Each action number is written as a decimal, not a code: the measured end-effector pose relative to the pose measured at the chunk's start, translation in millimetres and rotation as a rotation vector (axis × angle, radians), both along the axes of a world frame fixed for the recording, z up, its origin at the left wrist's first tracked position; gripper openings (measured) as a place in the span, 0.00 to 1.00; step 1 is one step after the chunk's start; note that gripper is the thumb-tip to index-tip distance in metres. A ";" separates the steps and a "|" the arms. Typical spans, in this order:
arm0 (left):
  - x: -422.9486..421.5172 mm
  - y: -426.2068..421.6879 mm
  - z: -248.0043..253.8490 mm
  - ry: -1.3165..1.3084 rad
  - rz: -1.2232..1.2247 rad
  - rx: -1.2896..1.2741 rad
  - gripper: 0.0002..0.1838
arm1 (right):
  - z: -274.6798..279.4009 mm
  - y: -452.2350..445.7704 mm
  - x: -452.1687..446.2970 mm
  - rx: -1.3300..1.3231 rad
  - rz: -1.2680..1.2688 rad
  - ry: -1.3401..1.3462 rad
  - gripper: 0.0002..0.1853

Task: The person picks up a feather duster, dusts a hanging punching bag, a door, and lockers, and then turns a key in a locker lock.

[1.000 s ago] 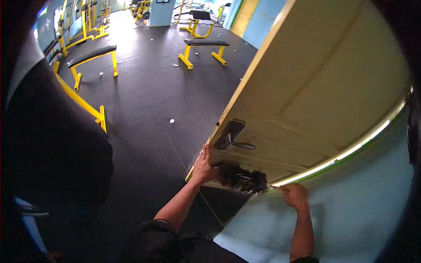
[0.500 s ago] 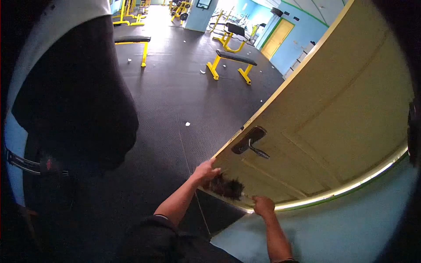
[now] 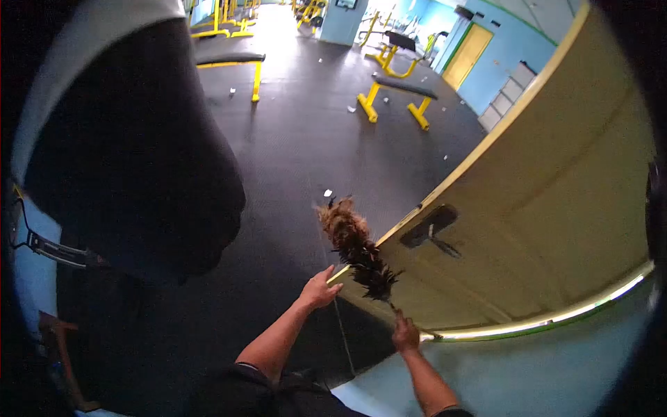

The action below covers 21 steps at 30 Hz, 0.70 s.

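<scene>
A brown feather duster [image 3: 356,251] is gripped by its thin handle in my right hand [image 3: 405,333], low and right of centre. Its feathers slant up and left, crossing in front of the door's edge, with the lighter tip over the dark floor. My left hand [image 3: 321,288] is closed on the edge of the yellowish door [image 3: 556,181], left of the duster. Above and right of the feathers, the door's dark lever handle [image 3: 443,243] is slightly blurred. I cannot tell whether the feathers touch the door.
White scraps [image 3: 328,193] lie scattered on the black floor [image 3: 292,146]. Weight benches with yellow legs, including a flat one [image 3: 403,87], stand farther in. A large dark cloth-like shape [image 3: 132,153] fills the left. A blue wall [image 3: 528,368] borders the door at lower right.
The feather duster has swung up and left from low on the door face to across its edge. My right hand has shifted slightly left and down; my left stays at the door edge.
</scene>
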<state>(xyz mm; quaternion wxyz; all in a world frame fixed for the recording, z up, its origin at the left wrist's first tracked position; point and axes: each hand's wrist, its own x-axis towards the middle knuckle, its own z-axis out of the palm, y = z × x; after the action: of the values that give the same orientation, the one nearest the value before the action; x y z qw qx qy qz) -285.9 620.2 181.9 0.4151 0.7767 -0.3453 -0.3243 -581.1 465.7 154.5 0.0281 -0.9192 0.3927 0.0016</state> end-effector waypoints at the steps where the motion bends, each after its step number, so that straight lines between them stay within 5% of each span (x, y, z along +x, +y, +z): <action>1: -0.3 7.0 -1.2 -0.019 0.009 0.009 0.37 | -6.9 -13.0 -8.3 -0.023 0.036 0.109 0.26; 5: -5.3 17.3 -35.8 0.052 -0.034 0.113 0.38 | -1.8 -84.7 15.7 0.081 0.109 0.611 0.27; 9: -17.9 12.9 -95.7 0.037 -0.081 0.006 0.40 | -36.8 -83.3 45.2 0.126 0.144 0.526 0.24; 17: -5.5 14.7 -149.7 0.045 -0.257 0.181 0.41 | -181.7 -68.9 103.7 0.293 0.093 0.582 0.16; 19: -3.4 22.1 -170.9 0.030 -0.262 0.242 0.41 | -222.0 -50.6 96.1 0.085 0.110 0.223 0.15; 21: 1.8 34.9 -185.4 0.007 -0.248 0.305 0.41 | -242.3 -48.4 117.1 0.276 0.046 0.393 0.16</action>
<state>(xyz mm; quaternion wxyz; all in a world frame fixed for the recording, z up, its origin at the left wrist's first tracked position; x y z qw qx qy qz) -284.1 655.1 -3.4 0.2507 0.7809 -0.3840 -0.4242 -464.0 417.3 -87.8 0.0767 -0.8973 0.3658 0.2347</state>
